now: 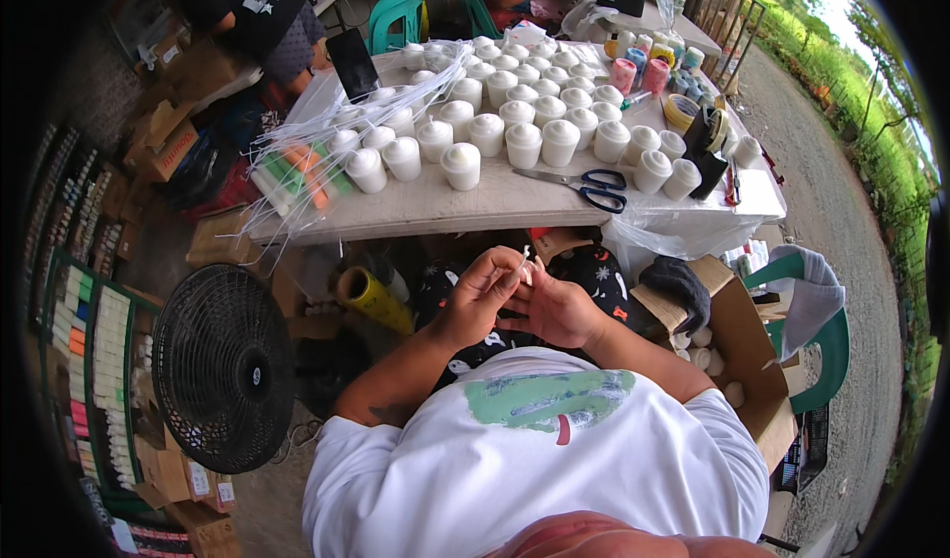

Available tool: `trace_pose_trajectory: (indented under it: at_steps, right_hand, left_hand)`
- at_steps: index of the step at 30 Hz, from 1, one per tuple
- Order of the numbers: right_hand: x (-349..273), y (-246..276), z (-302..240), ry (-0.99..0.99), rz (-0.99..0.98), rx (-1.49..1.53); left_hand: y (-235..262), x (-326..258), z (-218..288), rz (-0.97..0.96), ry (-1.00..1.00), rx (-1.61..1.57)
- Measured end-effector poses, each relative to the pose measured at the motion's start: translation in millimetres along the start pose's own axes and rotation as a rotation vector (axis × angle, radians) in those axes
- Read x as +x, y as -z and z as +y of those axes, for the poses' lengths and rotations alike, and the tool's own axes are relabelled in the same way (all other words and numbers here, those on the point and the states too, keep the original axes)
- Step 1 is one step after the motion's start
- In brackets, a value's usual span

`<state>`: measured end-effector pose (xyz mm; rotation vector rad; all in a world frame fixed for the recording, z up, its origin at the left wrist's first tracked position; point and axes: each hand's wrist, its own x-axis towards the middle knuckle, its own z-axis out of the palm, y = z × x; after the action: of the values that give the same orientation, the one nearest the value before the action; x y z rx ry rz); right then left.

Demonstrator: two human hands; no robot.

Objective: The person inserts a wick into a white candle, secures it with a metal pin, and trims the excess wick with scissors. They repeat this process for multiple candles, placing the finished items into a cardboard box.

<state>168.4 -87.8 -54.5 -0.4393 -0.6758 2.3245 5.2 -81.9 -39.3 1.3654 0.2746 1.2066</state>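
Above my lap, just off the near table edge, my left hand (481,296) and my right hand (560,307) meet, fingertips pinched together. Between them is a small off-white piece (527,262) with a thin tip, like a short bit of wick or string; most of it is hidden by the fingers. Many white candles (460,165), cylindrical with domed tops, stand in rows on the table (416,207) beyond. Scissors (579,183) with dark blue handles lie near the table edge. A bundle of long thin white wicks (297,152) spreads over the left end.
A black fan (223,368) stands to my left, near a yellow roll (374,299). An open cardboard box (742,345) with white pieces sits at my right, beside a green chair (826,355). A tape roll (681,111) and coloured candles (655,75) occupy the table's right end. Two people are beyond.
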Motion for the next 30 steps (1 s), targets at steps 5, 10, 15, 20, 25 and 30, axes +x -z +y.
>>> trace_pose_trajectory:
  at_steps: [5, 10, 15, 20, 25, 30]
  right_hand:
    - [-1, 5, -25, 0.312, 0.278, 0.124]
    - [-30, 22, -48, 0.512, 0.391, 0.113]
    - [-62, 33, -73, 0.717, 0.421, 0.081]
    - [-86, 44, -90, 0.871, 0.373, 0.039]
    - [-99, 39, -99, 0.927, 0.37, 0.032]
    - [-83, 32, -89, 1.061, 0.638, -0.552]
  left_hand:
    - [12, -9, 18, -0.031, -0.022, 0.172]
    - [32, -33, 8, 0.014, 0.083, -0.148]
    - [54, -54, 9, 0.287, 0.093, -0.362]
    - [79, -66, 13, 0.441, 0.057, -0.384]
    - [97, -75, 5, 0.582, 0.08, -0.399]
    - [86, -70, 7, 0.517, 0.116, -0.314]
